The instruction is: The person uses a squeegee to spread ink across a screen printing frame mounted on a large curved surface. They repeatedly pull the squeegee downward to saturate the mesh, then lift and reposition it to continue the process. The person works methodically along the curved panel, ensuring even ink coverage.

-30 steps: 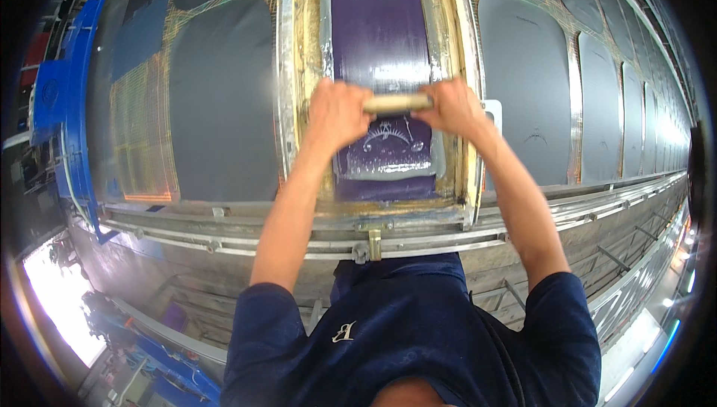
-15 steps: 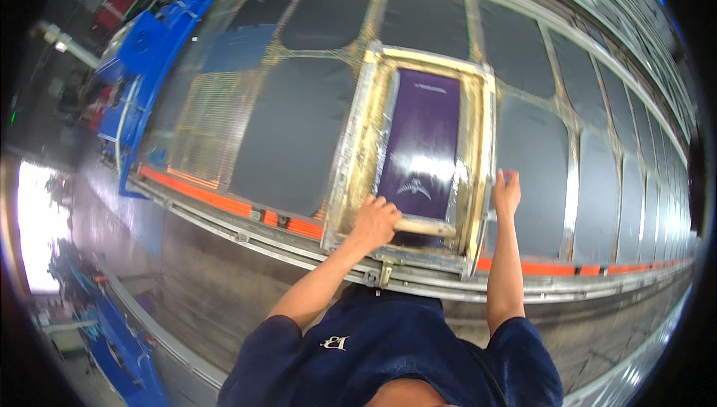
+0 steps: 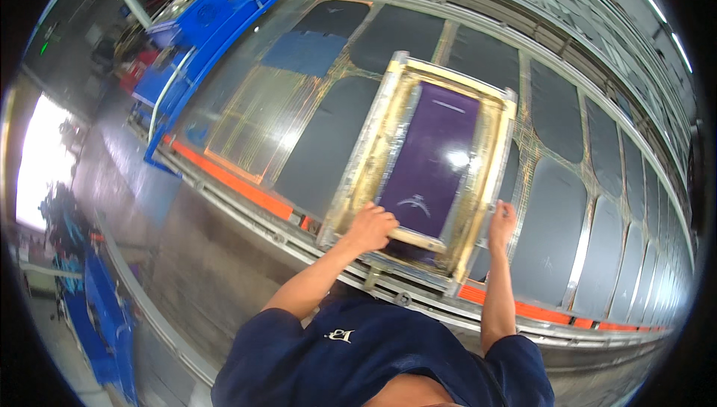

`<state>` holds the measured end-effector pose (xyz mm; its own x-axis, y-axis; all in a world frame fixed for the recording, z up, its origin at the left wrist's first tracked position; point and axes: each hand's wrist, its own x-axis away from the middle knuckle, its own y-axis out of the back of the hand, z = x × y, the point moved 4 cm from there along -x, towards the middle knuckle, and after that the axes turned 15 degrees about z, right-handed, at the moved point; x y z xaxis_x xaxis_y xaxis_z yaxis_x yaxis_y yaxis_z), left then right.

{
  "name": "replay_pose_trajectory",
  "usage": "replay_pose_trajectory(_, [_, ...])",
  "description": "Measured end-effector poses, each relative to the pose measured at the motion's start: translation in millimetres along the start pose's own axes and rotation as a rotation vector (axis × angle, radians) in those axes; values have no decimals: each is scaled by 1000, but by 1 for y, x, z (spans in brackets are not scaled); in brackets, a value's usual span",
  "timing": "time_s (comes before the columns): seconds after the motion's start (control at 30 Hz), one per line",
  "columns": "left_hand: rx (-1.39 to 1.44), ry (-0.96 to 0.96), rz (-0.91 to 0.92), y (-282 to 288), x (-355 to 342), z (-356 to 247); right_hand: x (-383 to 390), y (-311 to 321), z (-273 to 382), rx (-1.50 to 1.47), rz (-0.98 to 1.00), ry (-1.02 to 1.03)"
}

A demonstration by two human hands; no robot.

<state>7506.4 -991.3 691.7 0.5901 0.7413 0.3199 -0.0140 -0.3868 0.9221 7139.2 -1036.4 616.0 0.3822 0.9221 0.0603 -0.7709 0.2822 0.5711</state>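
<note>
A screen-printing frame [image 3: 489, 175] with a pale, ink-stained border lies tilted across a long printing table. Glossy purple ink [image 3: 437, 145] covers the middle of its mesh, where two pale curved marks show. Across the near end of the mesh rests a squeegee [image 3: 422, 240] with a pale wooden handle. My left hand [image 3: 369, 228] is closed around the squeegee's left end, by the frame's near left corner; the fingers' undersides are hidden. Beside the frame's right rail is my right hand [image 3: 501, 224], fingers curled together with nothing visible in them. Whether it touches the rail I cannot tell.
Rows of dark grey panels [image 3: 553, 228] cover the table on both sides. An orange strip [image 3: 231, 179] and a metal rail [image 3: 272, 237] run along the near edge. Blue machinery [image 3: 205, 30] stands at the table's left end. Metal racks [image 3: 627, 41] line the far side.
The frame has shifted left over the panels, with my left hand still on the squeegee. My right hand has come closer to the right rail. The whole view has turned.
</note>
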Motion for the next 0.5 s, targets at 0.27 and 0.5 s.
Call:
replay_pose_trajectory(0.27, [60, -73, 8, 27, 83, 192, 48, -182, 103, -189, -16, -57])
replay_pose_trajectory(0.5, [-30, -112, -193, 40, 169, 221, 59, -223, 161, -94, -81, 17])
